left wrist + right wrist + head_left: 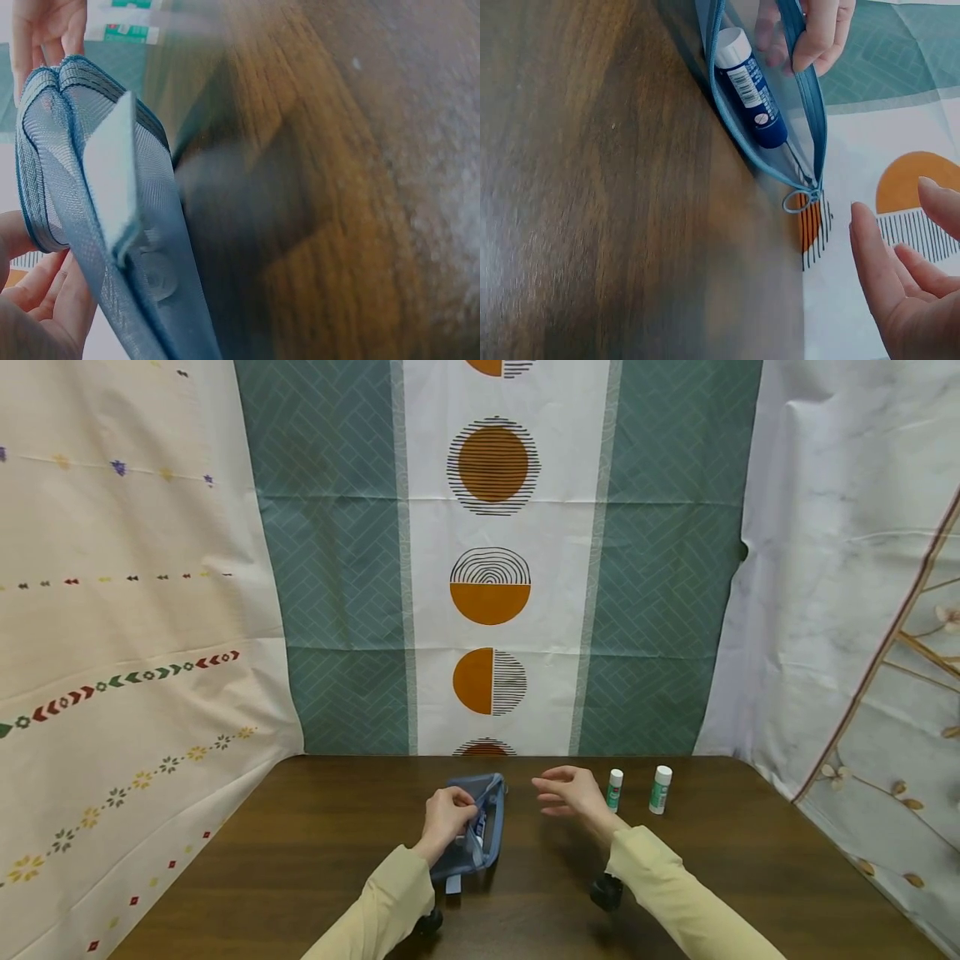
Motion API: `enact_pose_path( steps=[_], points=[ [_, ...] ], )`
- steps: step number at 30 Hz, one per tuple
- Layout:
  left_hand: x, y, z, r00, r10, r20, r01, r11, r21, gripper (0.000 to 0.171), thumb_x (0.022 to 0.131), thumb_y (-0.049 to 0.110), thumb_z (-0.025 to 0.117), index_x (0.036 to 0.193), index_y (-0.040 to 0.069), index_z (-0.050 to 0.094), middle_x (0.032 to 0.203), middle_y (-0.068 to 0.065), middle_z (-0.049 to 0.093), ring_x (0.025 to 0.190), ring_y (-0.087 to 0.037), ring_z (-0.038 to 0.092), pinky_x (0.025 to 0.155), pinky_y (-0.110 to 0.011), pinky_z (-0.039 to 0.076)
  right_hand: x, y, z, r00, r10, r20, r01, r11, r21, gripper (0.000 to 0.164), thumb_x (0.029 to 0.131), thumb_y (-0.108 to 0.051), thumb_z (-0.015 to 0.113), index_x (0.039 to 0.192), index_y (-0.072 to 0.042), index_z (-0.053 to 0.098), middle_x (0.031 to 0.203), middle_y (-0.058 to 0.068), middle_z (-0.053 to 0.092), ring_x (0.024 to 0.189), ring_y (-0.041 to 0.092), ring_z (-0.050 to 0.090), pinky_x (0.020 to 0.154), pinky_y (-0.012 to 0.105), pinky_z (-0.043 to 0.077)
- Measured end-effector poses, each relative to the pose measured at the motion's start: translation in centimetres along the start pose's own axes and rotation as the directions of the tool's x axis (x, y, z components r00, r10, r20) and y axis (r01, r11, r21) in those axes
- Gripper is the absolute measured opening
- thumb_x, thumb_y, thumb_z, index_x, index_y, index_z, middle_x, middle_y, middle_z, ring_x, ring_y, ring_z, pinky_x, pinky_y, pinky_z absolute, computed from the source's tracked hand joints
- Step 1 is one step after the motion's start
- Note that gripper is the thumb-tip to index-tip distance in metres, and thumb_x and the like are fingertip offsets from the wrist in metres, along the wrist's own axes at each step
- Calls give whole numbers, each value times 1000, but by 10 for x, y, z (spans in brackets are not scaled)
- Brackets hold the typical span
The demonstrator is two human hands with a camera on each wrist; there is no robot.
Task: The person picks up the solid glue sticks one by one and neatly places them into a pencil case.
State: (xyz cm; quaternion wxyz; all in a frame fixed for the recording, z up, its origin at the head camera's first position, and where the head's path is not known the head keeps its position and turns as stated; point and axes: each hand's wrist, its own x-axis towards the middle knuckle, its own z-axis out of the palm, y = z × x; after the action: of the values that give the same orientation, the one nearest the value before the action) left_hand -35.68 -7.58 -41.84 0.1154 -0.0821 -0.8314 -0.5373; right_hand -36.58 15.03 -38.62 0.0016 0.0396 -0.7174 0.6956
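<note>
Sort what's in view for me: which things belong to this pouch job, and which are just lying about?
Job:
- blue mesh pouch, edge pinched by the left hand
- blue glue stick inside it
- probably both green glue sticks, standing near the right hand

Just there:
- wooden table
- patterned hangings

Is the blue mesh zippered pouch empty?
No, the right wrist view shows a white-capped, dark-blue cylindrical tube lying inside the pouch.
</note>
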Motion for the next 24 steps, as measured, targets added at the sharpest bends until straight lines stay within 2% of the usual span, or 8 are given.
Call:
enact_pose_path(
  steps=[4,12,18,24],
  points=[
    [0,0,1,1000,-11,2,11,1000,-10,4,76,0,64,79,-3,62,65,-5,54,54,-16,56,47,-30,50,-2,-2,-3,999,-15,-34,14,1000,-20,39,78,-14,71,107,7,56,93,16,62,85,37,60,61,42,51],
    [0,0,1,1000,-10,6,10,1000,-11,4,76,0,63,79,-3,62,66,-5,53,59,-24,58,47,-30,50,-8,-13,-9,996,-62,-58,62,998,-4,39,78,-12,71,108,7,55,92,14,62,87,38,59,62,41,51],
    [0,0,1,1000,-5,1,5,1000,-13,4,75,-1,63,79,-3,62,65,-5,53,58,-24,58,47,-30,50,-11,-18,-17,991,-114,-65,112,993,-40,41,78,-13,71,111,6,53,93,15,61,82,30,62,65,42,51],
    [0,-1,1,1000,-2,-10,2,1000,5,4,75,-2,63,78,-3,62,65,-5,54,52,-15,54,46,-29,50,-13,-20,-25,984,-151,-90,146,987,-61,45,77,-15,72,113,5,54,95,16,61,79,25,63,64,39,51]
  ],
)
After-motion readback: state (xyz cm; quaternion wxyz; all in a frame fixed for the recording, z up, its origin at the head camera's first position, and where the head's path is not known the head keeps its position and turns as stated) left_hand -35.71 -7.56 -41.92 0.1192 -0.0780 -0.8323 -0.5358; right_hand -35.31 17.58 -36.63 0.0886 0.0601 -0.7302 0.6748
